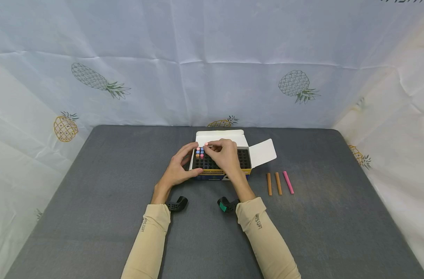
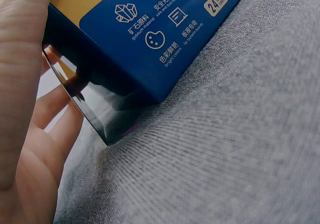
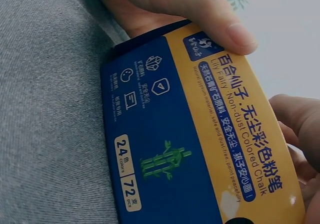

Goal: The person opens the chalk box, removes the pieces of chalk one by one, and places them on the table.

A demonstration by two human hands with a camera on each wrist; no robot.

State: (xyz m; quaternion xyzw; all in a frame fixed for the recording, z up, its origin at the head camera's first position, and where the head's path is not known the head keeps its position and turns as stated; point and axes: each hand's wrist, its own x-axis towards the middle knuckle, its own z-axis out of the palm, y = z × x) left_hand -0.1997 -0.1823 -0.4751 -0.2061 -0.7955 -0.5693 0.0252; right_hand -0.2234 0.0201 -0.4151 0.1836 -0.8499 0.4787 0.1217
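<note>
A blue and yellow chalk box (image 1: 212,177) stands in the middle of the table, its white lid raised at the back. Inside is a black holder (image 1: 244,158) with rows of holes. Several chalk sticks (image 1: 198,152), with pink, blue and orange ends, stand upright at its left end. My left hand (image 1: 177,168) grips the box's left end, thumb along the front edge and fingers round the side. Over the left part of the holder, my right hand (image 1: 225,155) pinches a light pink chalk stick (image 1: 206,144) between thumb and fingers; its lower end is hidden.
Two orange-brown chalk sticks (image 1: 278,183) and a pink one (image 1: 288,182) lie on the grey table (image 1: 323,224), right of the box. A white side flap (image 1: 263,152) sticks out to the right. Behind the table hangs a pineapple-print curtain (image 1: 212,93).
</note>
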